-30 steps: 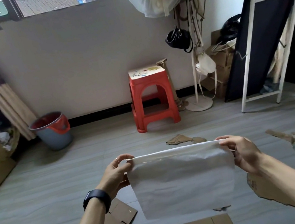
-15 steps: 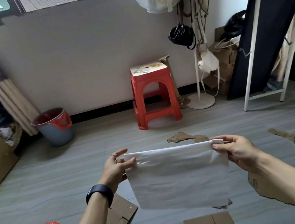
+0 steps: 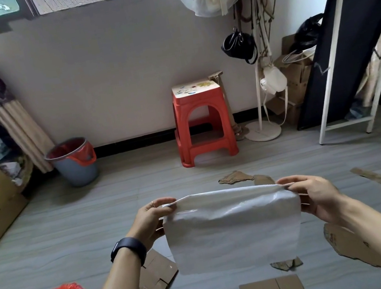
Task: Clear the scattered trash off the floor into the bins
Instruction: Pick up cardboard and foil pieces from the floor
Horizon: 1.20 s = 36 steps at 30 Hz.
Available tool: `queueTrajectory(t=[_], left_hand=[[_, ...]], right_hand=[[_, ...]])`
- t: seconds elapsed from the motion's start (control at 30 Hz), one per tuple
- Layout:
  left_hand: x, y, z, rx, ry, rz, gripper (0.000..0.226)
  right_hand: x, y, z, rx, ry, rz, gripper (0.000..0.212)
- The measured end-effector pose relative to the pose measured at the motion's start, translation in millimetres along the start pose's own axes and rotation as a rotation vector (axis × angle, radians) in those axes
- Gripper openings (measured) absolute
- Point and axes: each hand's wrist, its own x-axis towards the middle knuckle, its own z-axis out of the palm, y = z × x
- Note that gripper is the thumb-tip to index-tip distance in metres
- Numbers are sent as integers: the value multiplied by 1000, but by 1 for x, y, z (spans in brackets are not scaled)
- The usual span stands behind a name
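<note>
Hands, left hand (image 3: pixel 150 219) and right hand (image 3: pixel 316 194), pinch crinkly white woven sack (image 3: pixel 233 228).

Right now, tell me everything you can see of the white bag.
The white bag looks like thin woven plastic, slightly glossy, with soft creases. It is flat and rectangular, hanging upright in the air in front of the person, above the floor. The left hand pinches its top left corner and the right hand its top right, stretching the top edge nearly level. Whether its mouth is open cannot be told.
</note>
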Motion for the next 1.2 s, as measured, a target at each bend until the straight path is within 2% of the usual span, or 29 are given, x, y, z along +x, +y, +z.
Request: queueTrajectory(t=[0.13, 0.2, 0.3, 0.4, 0.47, 0.53, 0.6, 0.7, 0.83, 0.97, 1.07, 1.2], left_hand=[[-4, 4, -3, -29, -92, -15, 41], [-7, 5, -4, 1, -168, -7, 42], [-4, 5, 1, 22, -77, 43, 28], [1, 0, 2, 20, 41, 89, 40], [2, -3, 1, 5, 64, 93, 38], [2, -4, -1, 0, 79, 89, 26], [1, -5, -2, -3, 98, 99, 16], [-1, -7, -8, -2, 83, 56, 10], [-5, -6, -10, 104, -57, -79, 21], [-8, 0, -6, 26, -109, -75, 41], [-8, 2, -4, 58, -64, -15, 31], [-5, -1, -4, 8, 23, 9, 38]], right_hand=[[-4, -3, 1, 17, 5, -13, 21], [-3, -2, 1, -8, 16, -31, 21], [-1, 0, 1, -22, 21, -41, 20], [1, 2, 4, -14, 35, -76, 25], [2, 2, 4, 6, 29, -75, 32], [1, 1, 3, 16, -4, -63, 28], [-1, 2, 1, -37, -26, -45, 23], [-5, 3, -1, -160, -12, -24, 26], [-4, -3, -1, -102, 38, -42, 28], [-4, -2, 0, -122, 8, -34, 21], [0, 4, 0, -160, 21, -73, 17], [3, 4, 1, -58, 10, -57, 28]])
